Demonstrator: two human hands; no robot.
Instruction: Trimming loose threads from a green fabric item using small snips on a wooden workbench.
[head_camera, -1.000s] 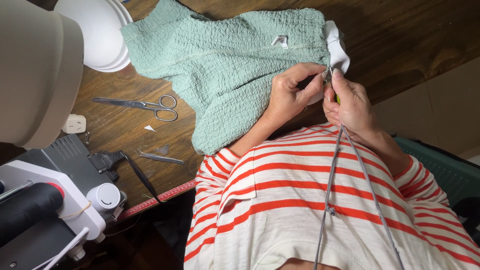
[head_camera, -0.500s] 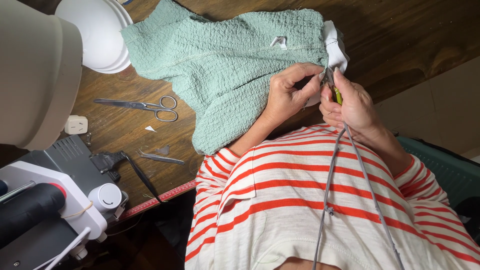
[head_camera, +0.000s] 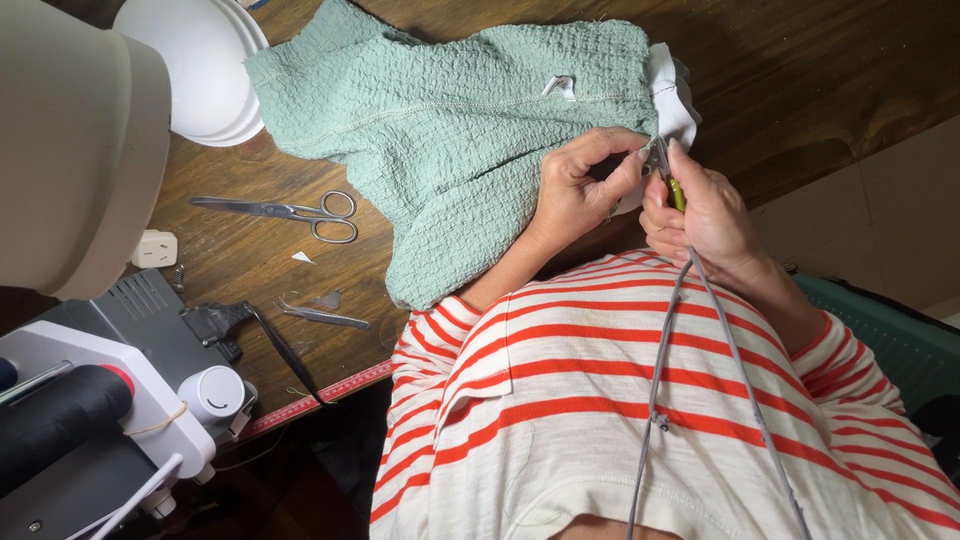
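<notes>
both hands meet at the edge of the green textured garment (head_camera: 450, 130). the left hand (head_camera: 580, 185) has its grip pinched narrow on the fabric edge, thumb and fingers folded over it. the right hand (head_camera: 705, 215) is just beside it, grip closed around a small tool with a yellow-green handle (head_camera: 677, 192), its tip against the white edging (head_camera: 675, 95). the garment spreads away from the hands across the wooden tabletop (head_camera: 800, 80). further left of the grip lie scissors (head_camera: 290, 210), then a white bowl (head_camera: 205, 70), and a sewing machine (head_camera: 100, 400) nearer the body.
</notes>
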